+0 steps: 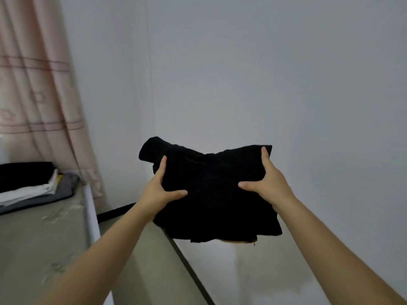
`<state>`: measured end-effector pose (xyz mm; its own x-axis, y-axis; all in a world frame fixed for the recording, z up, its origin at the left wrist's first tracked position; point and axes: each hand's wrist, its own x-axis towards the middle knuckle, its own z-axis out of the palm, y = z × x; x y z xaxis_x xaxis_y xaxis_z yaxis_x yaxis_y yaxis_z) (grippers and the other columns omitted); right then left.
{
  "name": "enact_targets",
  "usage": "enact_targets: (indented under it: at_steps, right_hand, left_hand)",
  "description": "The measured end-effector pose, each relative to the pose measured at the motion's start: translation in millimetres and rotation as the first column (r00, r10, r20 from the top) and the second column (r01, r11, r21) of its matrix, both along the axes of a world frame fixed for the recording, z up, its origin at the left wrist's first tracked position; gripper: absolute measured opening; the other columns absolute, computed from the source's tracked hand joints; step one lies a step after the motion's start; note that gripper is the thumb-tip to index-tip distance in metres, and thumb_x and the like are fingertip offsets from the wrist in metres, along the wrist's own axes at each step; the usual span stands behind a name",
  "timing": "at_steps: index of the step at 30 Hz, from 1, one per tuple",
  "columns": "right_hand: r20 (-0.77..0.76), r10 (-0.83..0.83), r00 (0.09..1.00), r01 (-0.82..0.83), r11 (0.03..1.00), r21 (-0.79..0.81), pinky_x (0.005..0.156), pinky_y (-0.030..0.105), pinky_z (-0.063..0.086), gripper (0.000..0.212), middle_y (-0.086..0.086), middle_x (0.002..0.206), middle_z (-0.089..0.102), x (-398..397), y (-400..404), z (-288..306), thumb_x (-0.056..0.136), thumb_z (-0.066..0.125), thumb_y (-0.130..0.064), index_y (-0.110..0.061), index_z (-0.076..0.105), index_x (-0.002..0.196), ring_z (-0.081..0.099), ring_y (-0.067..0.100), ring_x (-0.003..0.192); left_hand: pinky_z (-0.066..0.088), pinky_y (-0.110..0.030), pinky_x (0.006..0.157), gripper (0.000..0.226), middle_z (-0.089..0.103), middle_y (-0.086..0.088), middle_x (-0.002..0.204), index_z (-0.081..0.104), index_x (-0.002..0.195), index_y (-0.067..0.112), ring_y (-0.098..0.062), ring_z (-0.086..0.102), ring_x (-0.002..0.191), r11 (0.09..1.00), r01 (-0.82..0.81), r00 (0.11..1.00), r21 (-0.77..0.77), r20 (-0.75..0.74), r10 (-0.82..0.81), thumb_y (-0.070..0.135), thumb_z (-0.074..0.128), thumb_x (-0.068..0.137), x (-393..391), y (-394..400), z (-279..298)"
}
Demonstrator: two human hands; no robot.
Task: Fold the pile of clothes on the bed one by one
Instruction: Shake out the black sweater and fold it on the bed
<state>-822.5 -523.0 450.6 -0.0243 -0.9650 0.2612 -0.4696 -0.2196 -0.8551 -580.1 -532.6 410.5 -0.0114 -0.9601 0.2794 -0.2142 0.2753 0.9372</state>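
A folded black garment (211,194) hangs in the air in front of the wall, held up by both hands. My left hand (161,190) grips its left side, thumb across the front and fingers behind the cloth. My right hand (267,183) grips the right side the same way, with the index finger stretched up along the edge. A loose flap sticks out at the garment's top left. The bed (39,234) with its pale patterned sheet lies at the lower left, below and left of the garment.
A stack of folded clothes (30,186), black on top, white and grey below, sits on the bed at the far left. A pink curtain (35,84) hangs behind it. A grey wall (264,73) fills the right.
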Motion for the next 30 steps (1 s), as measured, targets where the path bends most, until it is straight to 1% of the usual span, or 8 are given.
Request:
enact_targets:
  at_steps: [5, 8, 12, 16, 19, 21, 23, 30]
  right_hand:
    - [-0.006, 0.218, 0.976, -0.218, 0.976, 0.011, 0.098, 0.026, 0.037, 0.106, 0.001, 0.141, 0.041, 57.7, -107.6, 1.0, 0.074, 0.074, -0.009, -0.028, 0.0, 0.147, 0.044, 0.019, 0.124]
    - [-0.013, 0.313, 0.95, -0.313, 0.95, 0.002, 0.099, 0.027, 0.036, 0.105, 0.001, 0.142, 0.039, 98.8, -169.9, 6.5, 0.075, 0.073, -0.009, -0.027, -0.001, 0.147, 0.042, 0.02, 0.126]
    - [0.02, 0.404, 0.915, -0.403, 0.915, -0.021, 0.097, 0.025, 0.035, 0.104, 0.001, 0.141, 0.04, 154.2, -251.2, 18.7, 0.075, 0.072, -0.008, -0.027, 0.0, 0.147, 0.042, 0.02, 0.125]
    - [0.023, 0.479, 0.878, -0.478, 0.878, -0.038, 0.094, 0.023, 0.035, 0.103, 0.001, 0.141, 0.04, 204.8, -323.1, 24.0, 0.076, 0.072, -0.008, -0.027, 0.0, 0.147, 0.042, 0.02, 0.125]
    - [0.027, 0.532, 0.846, -0.531, 0.847, -0.032, 0.096, 0.024, 0.034, 0.103, 0.0, 0.142, 0.039, 242.9, -374.3, 17.7, 0.076, 0.072, -0.008, -0.027, 0.0, 0.147, 0.041, 0.02, 0.126]
    - [0.029, 0.576, 0.817, -0.575, 0.818, -0.03, 0.098, 0.026, 0.035, 0.103, 0.001, 0.143, 0.038, 271.4, -410.4, 10.4, 0.076, 0.072, -0.008, -0.027, 0.0, 0.147, 0.041, 0.02, 0.127]
    - [0.034, 0.621, 0.783, -0.621, 0.784, -0.016, 0.099, 0.027, 0.035, 0.104, 0.001, 0.144, 0.037, 301.3, -446.7, 0.4, 0.076, 0.072, -0.008, -0.027, -0.001, 0.147, 0.04, 0.02, 0.128]
    - [0.08, 0.777, 0.624, -0.781, 0.625, 0.016, 0.093, 0.022, 0.033, 0.103, 0.002, 0.143, 0.037, 425.5, -590.2, -27.0, 0.077, 0.072, -0.009, -0.026, -0.001, 0.147, 0.04, 0.02, 0.126]
  left_hand:
    - [0.034, -0.024, 0.097, 0.101, 0.037, 0.01, 0.126, 0.007, 0.146, 0.033, -0.007, 0.039, 0.114, 0.983, -0.186, 0.982, 0.004, 0.012, 0.186, 0.0, 0.071, 0.075, 52.1, -56.0, 4.2]
    - [0.033, -0.025, 0.098, 0.1, 0.036, 0.006, 0.135, 0.007, 0.147, 0.032, -0.01, 0.038, 0.118, 0.96, -0.279, 0.96, -0.017, 0.022, 0.279, 0.0, 0.07, 0.075, 88.4, -96.6, 10.4]
    - [0.031, -0.022, 0.098, 0.099, 0.03, -0.002, 0.147, 0.006, 0.147, 0.03, -0.018, 0.034, 0.13, 0.92, -0.387, 0.919, -0.065, 0.057, 0.39, 0.001, 0.07, 0.076, 138.1, -157.1, 29.2]
    - [0.03, -0.02, 0.095, 0.1, 0.03, -0.001, 0.147, 0.005, 0.147, 0.03, -0.015, 0.034, 0.129, 0.885, -0.459, 0.882, -0.078, 0.079, 0.464, 0.003, 0.071, 0.076, 181.6, -211.6, 34.0]
    - [0.031, -0.025, 0.1, 0.101, 0.032, -0.001, 0.146, 0.006, 0.146, 0.032, -0.018, 0.035, 0.13, 0.846, -0.531, 0.841, -0.053, 0.091, 0.534, 0.005, 0.072, 0.075, 215.3, -248.4, 27.1]
    - [0.032, -0.029, 0.103, 0.101, 0.032, -0.002, 0.146, 0.006, 0.146, 0.033, -0.02, 0.036, 0.13, 0.816, -0.577, 0.811, -0.046, 0.091, 0.579, 0.005, 0.072, 0.075, 239.5, -274.0, 20.6]
    - [0.033, -0.028, 0.102, 0.101, 0.033, -0.001, 0.145, 0.007, 0.146, 0.033, -0.019, 0.037, 0.129, 0.788, -0.614, 0.783, -0.038, 0.097, 0.615, 0.004, 0.072, 0.074, 264.0, -300.4, 12.4]
    - [0.035, -0.031, 0.103, 0.102, 0.035, -0.002, 0.143, 0.008, 0.146, 0.033, -0.02, 0.039, 0.128, 0.665, -0.746, 0.665, 0.022, 0.072, 0.743, 0.003, 0.072, 0.074, 365.1, -403.8, -10.6]
